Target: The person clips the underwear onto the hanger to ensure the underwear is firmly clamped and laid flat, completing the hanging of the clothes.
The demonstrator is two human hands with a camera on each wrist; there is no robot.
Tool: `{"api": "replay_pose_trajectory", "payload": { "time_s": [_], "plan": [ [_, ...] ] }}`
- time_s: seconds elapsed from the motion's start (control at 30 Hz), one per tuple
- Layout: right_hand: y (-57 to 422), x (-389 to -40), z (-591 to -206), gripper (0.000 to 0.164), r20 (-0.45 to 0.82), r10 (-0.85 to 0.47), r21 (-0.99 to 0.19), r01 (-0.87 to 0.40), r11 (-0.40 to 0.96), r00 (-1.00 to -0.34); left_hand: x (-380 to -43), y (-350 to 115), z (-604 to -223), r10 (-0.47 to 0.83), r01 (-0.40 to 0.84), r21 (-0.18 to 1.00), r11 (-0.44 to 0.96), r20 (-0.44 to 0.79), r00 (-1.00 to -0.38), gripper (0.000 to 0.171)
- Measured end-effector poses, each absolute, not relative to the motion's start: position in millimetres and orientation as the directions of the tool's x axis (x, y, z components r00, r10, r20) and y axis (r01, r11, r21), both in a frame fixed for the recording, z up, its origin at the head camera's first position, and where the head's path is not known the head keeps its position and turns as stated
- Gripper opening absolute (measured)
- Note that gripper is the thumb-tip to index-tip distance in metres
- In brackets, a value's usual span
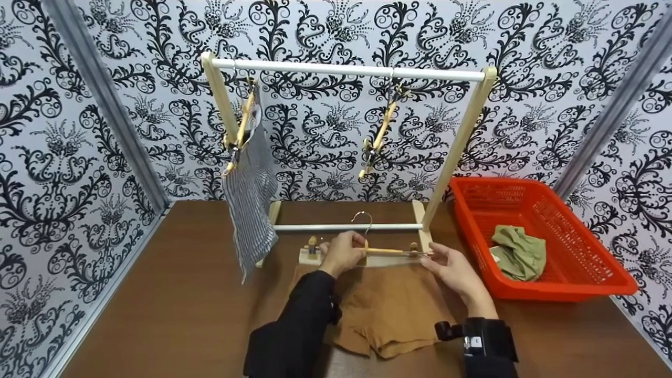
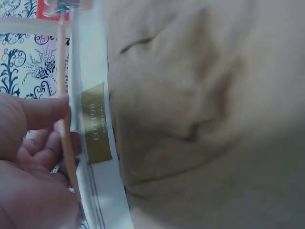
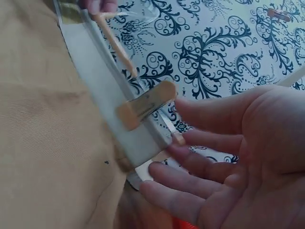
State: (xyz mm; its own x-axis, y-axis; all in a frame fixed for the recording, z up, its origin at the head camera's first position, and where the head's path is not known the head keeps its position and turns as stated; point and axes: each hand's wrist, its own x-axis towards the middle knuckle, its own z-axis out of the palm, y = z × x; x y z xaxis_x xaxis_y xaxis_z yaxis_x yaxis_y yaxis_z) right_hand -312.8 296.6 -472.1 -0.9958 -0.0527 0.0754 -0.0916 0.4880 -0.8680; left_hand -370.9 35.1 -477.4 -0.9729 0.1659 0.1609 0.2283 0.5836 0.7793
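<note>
A pair of brown shorts (image 1: 401, 299) with a whitish waistband (image 3: 90, 62) and a gold "COTTON" label (image 2: 96, 123) is clipped to a wooden clip hanger (image 1: 387, 251). My left hand (image 1: 344, 253) pinches the hanger's bar near its middle, below the metal hook (image 1: 362, 214). At the right end, my right hand (image 1: 454, 268) has its fingers loosely spread around the hanger's tip. The thumb is right at the wooden clip (image 3: 145, 105), which bites the waistband; the other fingertips lie by the bar's end and the waistband corner.
Behind stands a wooden rack with a white top rail (image 1: 346, 68). Striped trousers (image 1: 251, 194) hang at its left, and a bare clip hanger (image 1: 386, 126) hangs farther right. A red basket (image 1: 593, 252) with a green garment (image 1: 520, 252) sits at the right on the brown table (image 1: 194, 294).
</note>
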Motion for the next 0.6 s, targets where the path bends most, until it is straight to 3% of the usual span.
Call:
{"api": "replay_pose_trajectory", "payload": {
  "time_s": [0.2,0.6],
  "plan": [
    [293,-312,-464,0.055,0.196,-0.042,-0.881,-0.195,0.432,-0.98,-372,29,-459,0.262,0.4,0.77,0.498,0.306,-0.915,0.013],
    [289,-296,-432,0.024,0.322,-0.016,-0.875,-0.304,0.378,-0.947,-371,27,-418,0.371,0.559,0.752,0.35,0.437,-0.82,0.019]
  ]
}}
